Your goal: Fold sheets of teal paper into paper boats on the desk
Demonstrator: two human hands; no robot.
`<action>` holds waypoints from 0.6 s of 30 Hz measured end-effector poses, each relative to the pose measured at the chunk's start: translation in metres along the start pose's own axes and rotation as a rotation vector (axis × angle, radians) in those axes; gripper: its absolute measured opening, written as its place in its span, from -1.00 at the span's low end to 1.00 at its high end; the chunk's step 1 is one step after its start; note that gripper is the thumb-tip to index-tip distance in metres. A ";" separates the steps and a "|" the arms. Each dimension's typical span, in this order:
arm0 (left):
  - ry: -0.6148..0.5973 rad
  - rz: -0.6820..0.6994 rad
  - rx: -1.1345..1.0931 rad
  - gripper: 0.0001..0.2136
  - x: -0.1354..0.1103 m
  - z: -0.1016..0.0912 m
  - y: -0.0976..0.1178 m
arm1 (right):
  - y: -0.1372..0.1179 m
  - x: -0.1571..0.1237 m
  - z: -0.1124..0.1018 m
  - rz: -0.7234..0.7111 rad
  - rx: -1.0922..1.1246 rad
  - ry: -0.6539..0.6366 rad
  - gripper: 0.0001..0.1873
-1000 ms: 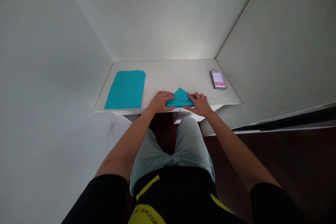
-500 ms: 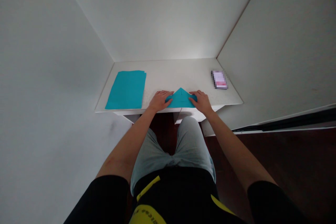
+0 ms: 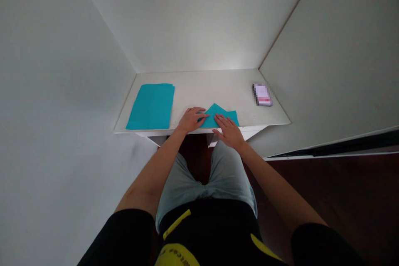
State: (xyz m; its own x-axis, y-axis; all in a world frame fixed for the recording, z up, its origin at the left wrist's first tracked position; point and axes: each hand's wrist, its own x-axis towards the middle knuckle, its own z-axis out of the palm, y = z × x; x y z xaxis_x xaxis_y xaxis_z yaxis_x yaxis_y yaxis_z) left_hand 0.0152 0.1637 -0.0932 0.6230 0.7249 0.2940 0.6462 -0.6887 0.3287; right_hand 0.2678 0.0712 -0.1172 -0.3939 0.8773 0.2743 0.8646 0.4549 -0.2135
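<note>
A folded sheet of blue paper (image 3: 215,108) lies at the front edge of the white table, its pointed top facing away from me. My left hand (image 3: 190,119) rests on the paper's left end, with the fingers extended and the thumb on the sheet. Flat across the lower middle of the paper is my right hand (image 3: 230,132), its fingers stretched out and its thumb spread below the table edge. Part of the fold is hidden under both hands. The paper's right end shows beyond my right fingers.
A stack of blue paper sheets (image 3: 151,107) lies on the left of the white table (image 3: 202,85). A phone (image 3: 262,94) with a blurred screen is at the right. Walls enclose the table at the back and both sides. My legs are under its front edge.
My right hand has let go of the paper's right end and moved left and nearer to me, now flat on the fold. My left hand stays on the left end, its thumb shifted slightly.
</note>
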 end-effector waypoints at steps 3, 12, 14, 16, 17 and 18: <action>0.006 -0.008 -0.005 -0.72 0.000 0.002 -0.001 | 0.022 -0.009 -0.008 0.072 -0.002 -0.001 -0.22; 0.032 -0.070 0.043 -0.70 -0.003 -0.001 0.005 | 0.049 -0.022 -0.017 0.156 -0.033 -0.016 -0.08; 0.028 -0.068 0.093 -0.66 -0.010 -0.001 0.010 | 0.048 -0.022 -0.016 0.155 -0.037 -0.024 -0.03; 0.006 -0.047 0.133 -0.60 -0.021 -0.002 0.012 | 0.048 -0.021 -0.015 0.147 -0.039 -0.028 0.03; -0.009 -0.031 0.147 -0.55 -0.027 -0.002 0.013 | 0.049 -0.020 -0.014 0.143 -0.039 -0.028 0.04; -0.025 -0.016 0.158 -0.48 -0.032 -0.002 0.014 | 0.050 -0.020 -0.014 0.139 -0.040 -0.028 0.05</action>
State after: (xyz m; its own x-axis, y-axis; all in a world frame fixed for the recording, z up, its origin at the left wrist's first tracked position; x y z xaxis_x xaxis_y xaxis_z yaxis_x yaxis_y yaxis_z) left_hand 0.0028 0.1308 -0.0962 0.6218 0.7365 0.2664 0.7162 -0.6724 0.1870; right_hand 0.3233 0.0747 -0.1202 -0.2779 0.9355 0.2183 0.9229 0.3231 -0.2096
